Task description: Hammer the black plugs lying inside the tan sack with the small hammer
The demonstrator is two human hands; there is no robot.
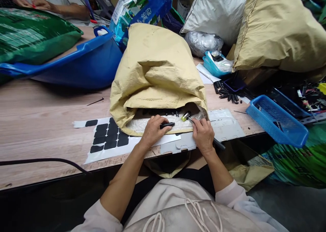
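Observation:
My left hand (153, 130) is closed around a short black cylindrical piece (167, 125), which points to the right at the mouth of a tan sack (158, 75). In my right hand (203, 133) is a small hammer (186, 117) with a metal head and a yellow-green face; its dark handle comes out below the hand to the right. The hammer head lies just inside the sack's mouth, apart from the black piece. Several small black parts (177, 113) sit on the whitish lining inside the opening. How far the sack's contents reach back is hidden.
A white sheet with black rounded stickers (107, 137) lies left of the sack. Blue basin (84, 65) stands at left, with a green bag (33, 35) above. Black tubes (229, 94) and a blue basket (277, 120) are at right. A co-worker's hands (42, 4) show at top left.

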